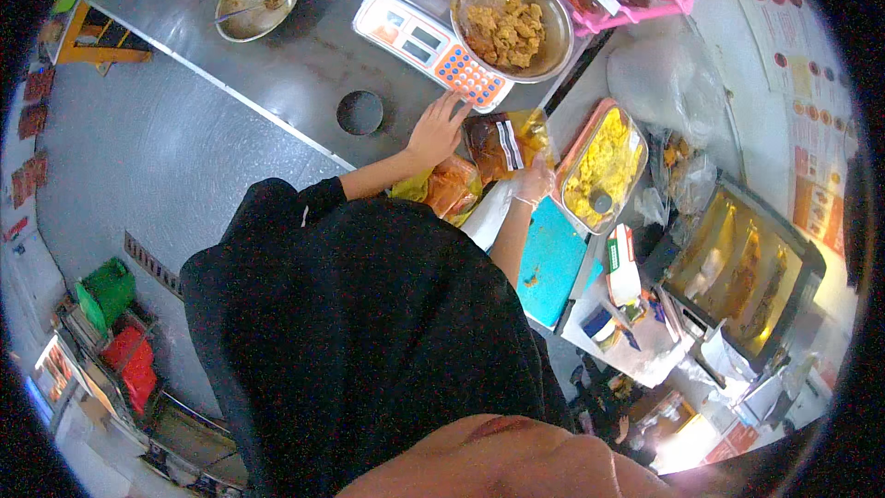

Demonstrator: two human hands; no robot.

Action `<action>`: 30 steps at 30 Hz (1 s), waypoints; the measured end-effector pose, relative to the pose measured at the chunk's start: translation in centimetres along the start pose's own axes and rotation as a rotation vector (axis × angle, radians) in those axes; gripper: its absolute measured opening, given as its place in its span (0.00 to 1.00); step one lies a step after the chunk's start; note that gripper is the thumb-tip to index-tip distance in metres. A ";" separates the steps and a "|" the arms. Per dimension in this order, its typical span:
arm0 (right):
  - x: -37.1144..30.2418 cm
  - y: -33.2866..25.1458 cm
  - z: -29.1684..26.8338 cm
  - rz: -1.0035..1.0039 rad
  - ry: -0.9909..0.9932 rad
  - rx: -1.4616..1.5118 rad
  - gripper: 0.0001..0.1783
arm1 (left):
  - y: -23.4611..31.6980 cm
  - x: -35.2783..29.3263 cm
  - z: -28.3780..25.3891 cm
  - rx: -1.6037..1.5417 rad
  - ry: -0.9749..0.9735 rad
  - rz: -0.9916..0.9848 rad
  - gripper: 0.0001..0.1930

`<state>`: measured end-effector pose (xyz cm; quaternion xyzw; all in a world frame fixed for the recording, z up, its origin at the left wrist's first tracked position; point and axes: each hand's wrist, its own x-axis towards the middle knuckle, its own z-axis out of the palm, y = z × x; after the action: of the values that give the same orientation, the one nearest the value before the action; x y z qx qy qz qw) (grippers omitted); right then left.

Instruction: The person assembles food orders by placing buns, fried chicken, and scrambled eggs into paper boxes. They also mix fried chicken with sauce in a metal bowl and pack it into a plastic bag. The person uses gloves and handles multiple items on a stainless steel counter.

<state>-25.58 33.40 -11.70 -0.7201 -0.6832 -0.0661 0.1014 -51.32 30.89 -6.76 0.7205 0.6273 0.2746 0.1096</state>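
My left hand (437,133) reaches forward with fingers stretched out. Its fingertips are at the lower edge of the keypad on a white and orange weighing scale (419,44); I cannot tell whether a key is pressed. A metal bowl (559,48) of brown food chunks (507,32) rests on the scale. My right hand (536,183), seemingly in a clear glove, grips the right side of a plastic bag of dark brown food (493,143) bearing a striped white label. An orange-filled bag (452,186) lies beneath my left forearm, partly hidden by it.
To the right stands a tray of yellow food pieces (604,161), beside a turquoise cutting board (551,263). A pink basket (636,0) of packs sits beyond the scale. A small dark round bowl (359,113) and another metal bowl (258,0) stand on the metal table (304,65).
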 end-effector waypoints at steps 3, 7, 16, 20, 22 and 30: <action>0.6 -2.8 -4.2 0.335 0.063 0.528 0.15 | -0.2 0.6 0.3 0.051 -0.030 0.046 0.36; -0.1 -7.0 -10.6 0.390 0.248 1.144 0.12 | -0.3 1.6 1.3 0.069 -0.042 0.057 0.35; 0.7 -6.6 -18.3 0.615 0.236 1.481 0.06 | 0.1 2.0 2.9 0.094 0.012 -0.024 0.35; 0.9 -5.1 -19.5 0.504 0.327 1.301 0.07 | 0.4 1.9 3.0 0.153 -0.042 -0.035 0.36; 1.0 -4.8 -19.9 0.465 0.337 1.356 0.07 | 0.5 1.8 3.1 0.168 -0.008 -0.026 0.37; 2.4 -4.8 -20.5 0.351 0.280 1.285 0.09 | 0.2 2.0 3.6 0.275 -0.013 -0.040 0.40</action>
<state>-29.31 31.07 9.06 -0.6017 -0.4404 0.2777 0.6057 -49.17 33.41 -9.11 0.7177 0.6726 0.1791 0.0196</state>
